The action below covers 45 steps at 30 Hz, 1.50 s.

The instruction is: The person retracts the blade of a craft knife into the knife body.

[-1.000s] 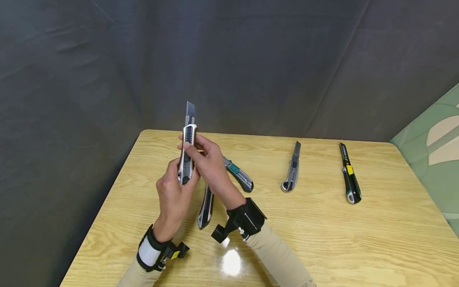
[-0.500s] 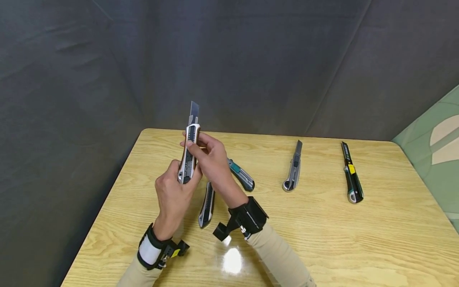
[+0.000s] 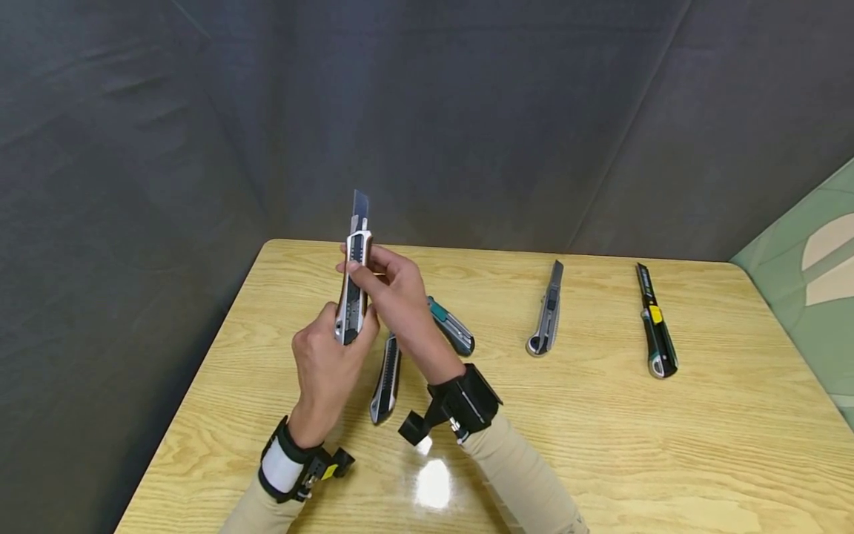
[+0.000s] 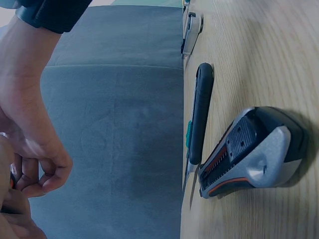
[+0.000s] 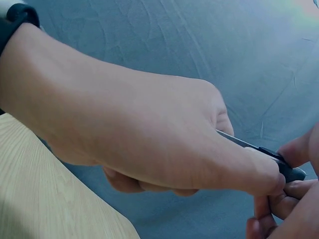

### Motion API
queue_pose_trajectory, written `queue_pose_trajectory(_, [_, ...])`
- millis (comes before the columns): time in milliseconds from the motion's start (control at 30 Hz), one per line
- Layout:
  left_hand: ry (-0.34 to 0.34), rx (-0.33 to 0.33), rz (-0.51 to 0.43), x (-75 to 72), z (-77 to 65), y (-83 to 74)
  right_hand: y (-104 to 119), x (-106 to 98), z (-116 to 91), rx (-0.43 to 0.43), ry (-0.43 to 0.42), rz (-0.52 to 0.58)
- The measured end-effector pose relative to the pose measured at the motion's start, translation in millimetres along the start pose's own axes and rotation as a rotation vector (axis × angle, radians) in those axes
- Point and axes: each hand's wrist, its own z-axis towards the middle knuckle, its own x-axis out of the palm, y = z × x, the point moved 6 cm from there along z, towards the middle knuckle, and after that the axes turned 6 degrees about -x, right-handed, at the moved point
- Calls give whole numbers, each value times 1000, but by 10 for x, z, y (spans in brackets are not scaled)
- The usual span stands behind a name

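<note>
In the head view both hands hold a silver and black snap-off utility knife [image 3: 358,248] upright over the table's left part, its blade pointing up and away. My left hand [image 3: 330,360] grips the lower end of the handle. My right hand [image 3: 400,297] pinches it higher up, thumb lying on the ridged middle and fingers behind. The right wrist view shows the left hand [image 5: 149,124] wrapped round the knife, with the right hand's fingertips [image 5: 296,149] at its dark end. Much of the handle is hidden by fingers.
Below the hands lies another silver and black utility knife [image 3: 385,389], partly covered. A green-slider knife [image 3: 455,334] rests beside the right wrist. Farther right are a grey knife [image 3: 547,319] and a black one with a yellow slider [image 3: 657,334]. A dark curtain [image 3: 467,126] hangs behind the table.
Both hands keep their grip on the utility knife. Its top has shifted slightly to the right since a second ago, and the blade looks equally far out. The knives on the table stay put.
</note>
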Motion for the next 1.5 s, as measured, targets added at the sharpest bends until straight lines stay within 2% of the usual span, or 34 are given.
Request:
queue_pose_trajectory(267, [11, -23, -11, 1, 5, 2, -4, 67, -31, -7, 36, -3])
queue_pose_trajectory(700, [24, 1, -24, -6, 8, 4, -25, 97, -85, -24, -1, 0])
queue_pose_trajectory(933, [44, -17, -27, 0, 9, 25, -64, 109, -118, -6, 11, -15])
queue_pose_trajectory(1500, [36, -56, -37, -38, 54, 80, -71, 193, -204, -25, 26, -78])
